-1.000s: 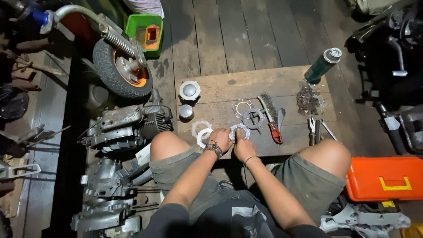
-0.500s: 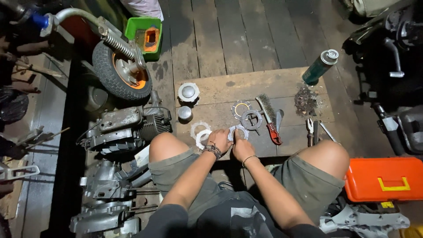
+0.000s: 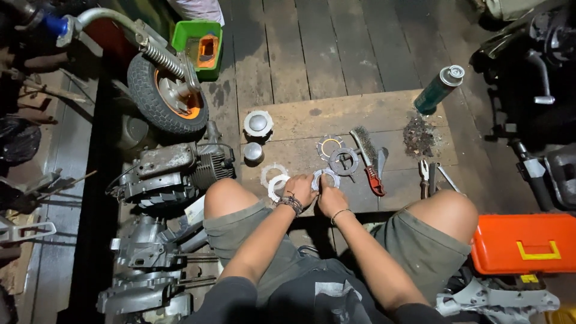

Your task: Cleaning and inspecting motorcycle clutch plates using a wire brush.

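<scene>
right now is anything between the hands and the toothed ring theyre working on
Nothing visible. The left hand and right hand already meet at the toothed metal ring on the wooden board; the other rings lie beside it, to the left.

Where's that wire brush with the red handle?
In the head view, the wire brush lies on the wooden board, just right of the toothed rings and beyond the right hand.

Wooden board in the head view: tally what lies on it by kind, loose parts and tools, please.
Flat rings: 5, one held by both the left hand and right hand, two beside the left hand, two further out
Round caps: 2
Wire brush: 1
Pliers: 1
Spray can: 1
Total: 10
</scene>
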